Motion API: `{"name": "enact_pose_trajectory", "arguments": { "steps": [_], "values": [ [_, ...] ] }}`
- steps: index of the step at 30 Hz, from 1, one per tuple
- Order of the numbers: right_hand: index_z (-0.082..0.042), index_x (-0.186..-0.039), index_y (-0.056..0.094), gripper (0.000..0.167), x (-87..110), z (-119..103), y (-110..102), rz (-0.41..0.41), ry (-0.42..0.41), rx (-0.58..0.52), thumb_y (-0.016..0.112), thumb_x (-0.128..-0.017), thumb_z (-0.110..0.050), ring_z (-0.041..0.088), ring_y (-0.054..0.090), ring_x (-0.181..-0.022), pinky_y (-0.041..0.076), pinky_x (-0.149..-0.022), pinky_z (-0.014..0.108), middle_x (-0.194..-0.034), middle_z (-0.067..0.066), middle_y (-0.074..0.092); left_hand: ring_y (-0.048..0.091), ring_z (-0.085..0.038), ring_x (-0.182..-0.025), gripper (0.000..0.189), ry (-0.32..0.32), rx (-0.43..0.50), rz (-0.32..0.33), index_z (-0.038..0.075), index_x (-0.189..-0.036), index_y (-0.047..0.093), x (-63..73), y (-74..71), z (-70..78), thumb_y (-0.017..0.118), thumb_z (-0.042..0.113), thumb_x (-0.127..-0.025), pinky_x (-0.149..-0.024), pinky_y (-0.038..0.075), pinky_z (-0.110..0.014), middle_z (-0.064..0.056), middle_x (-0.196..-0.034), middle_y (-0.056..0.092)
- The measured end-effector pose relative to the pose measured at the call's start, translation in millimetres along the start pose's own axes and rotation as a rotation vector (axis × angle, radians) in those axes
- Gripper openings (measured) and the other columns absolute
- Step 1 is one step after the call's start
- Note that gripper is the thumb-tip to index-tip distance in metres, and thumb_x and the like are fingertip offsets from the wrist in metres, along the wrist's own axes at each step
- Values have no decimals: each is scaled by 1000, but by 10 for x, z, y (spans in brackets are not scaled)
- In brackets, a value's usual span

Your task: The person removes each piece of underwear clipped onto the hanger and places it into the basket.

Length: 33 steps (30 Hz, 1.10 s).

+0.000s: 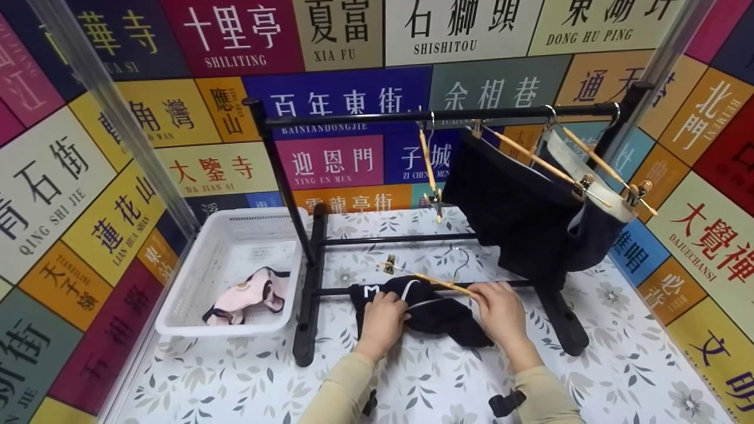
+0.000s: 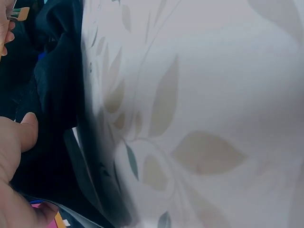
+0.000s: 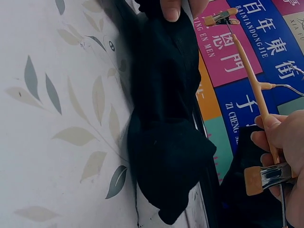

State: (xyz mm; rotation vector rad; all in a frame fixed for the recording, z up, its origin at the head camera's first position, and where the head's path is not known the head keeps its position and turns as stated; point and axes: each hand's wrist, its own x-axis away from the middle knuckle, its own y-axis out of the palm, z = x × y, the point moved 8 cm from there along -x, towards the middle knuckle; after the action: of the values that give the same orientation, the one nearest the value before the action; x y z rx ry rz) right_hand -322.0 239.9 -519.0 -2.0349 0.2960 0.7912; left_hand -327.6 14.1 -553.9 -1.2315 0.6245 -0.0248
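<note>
A black garment (image 1: 439, 321) with white lettering and a pale band lies bunched on the patterned table, in front of the rack's lower bar. My left hand (image 1: 382, 323) pinches its left part; in the left wrist view the thumb (image 2: 29, 133) presses on the dark cloth. My right hand (image 1: 502, 309) grips the right end of a wooden clip hanger (image 1: 433, 281), tilted just above the garment. In the right wrist view, this hand (image 3: 289, 147) has its fingers round the hanger bar beside one clip (image 3: 266, 179). The other clip (image 3: 221, 18) sits at the hanger's far end.
A black clothes rack (image 1: 365, 118) stands across the table. Dark shorts (image 1: 512, 206) and another dark garment with a pale waistband (image 1: 589, 218) hang at its right; a bare hanger (image 1: 429, 162) hangs left of them. A white basket (image 1: 177, 288) holds a pink garment (image 1: 247, 294).
</note>
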Motion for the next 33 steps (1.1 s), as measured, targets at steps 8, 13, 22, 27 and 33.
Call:
{"name": "enact_pose_trajectory", "arguments": {
  "steps": [8,13,22,27,33],
  "values": [
    [-14,-90,74,13,-24,-14,-22,2,-11,13,78,-80,-6,31,60,-83,46,-74,48,-91,2,72,54,-23,-83,15,41,3,76,16,-81,70,-24,-186,-31,75,29,-82,-62,40,-36,1,-86,59],
    [-13,-92,74,13,-49,-1,-28,-19,3,8,78,-81,-5,32,62,-89,47,-80,48,-94,3,73,55,-24,-83,15,59,22,103,16,-80,70,-50,-323,-61,75,30,-82,-64,41,-38,0,-87,61],
    [-14,-92,75,15,-46,8,-56,-18,15,-3,78,-81,-5,31,62,-90,47,-81,47,-94,2,73,55,-23,-83,14,79,20,130,15,-80,71,-122,-535,-132,76,28,-83,-66,42,-38,-1,-86,63],
    [-13,-92,74,16,-34,19,-58,-21,24,-2,78,-81,-3,31,62,-92,47,-81,47,-95,3,73,55,-24,-82,14,66,39,158,14,-81,71,-134,-621,-189,75,27,-84,-66,42,-39,-2,-87,63],
    [-14,-92,74,16,-30,31,-58,-29,36,1,78,-80,-3,31,62,-94,47,-82,48,-97,4,73,55,-24,-82,13,53,66,179,13,-81,72,-138,-695,-240,76,25,-84,-69,44,-40,-3,-86,63]
  ]
}}
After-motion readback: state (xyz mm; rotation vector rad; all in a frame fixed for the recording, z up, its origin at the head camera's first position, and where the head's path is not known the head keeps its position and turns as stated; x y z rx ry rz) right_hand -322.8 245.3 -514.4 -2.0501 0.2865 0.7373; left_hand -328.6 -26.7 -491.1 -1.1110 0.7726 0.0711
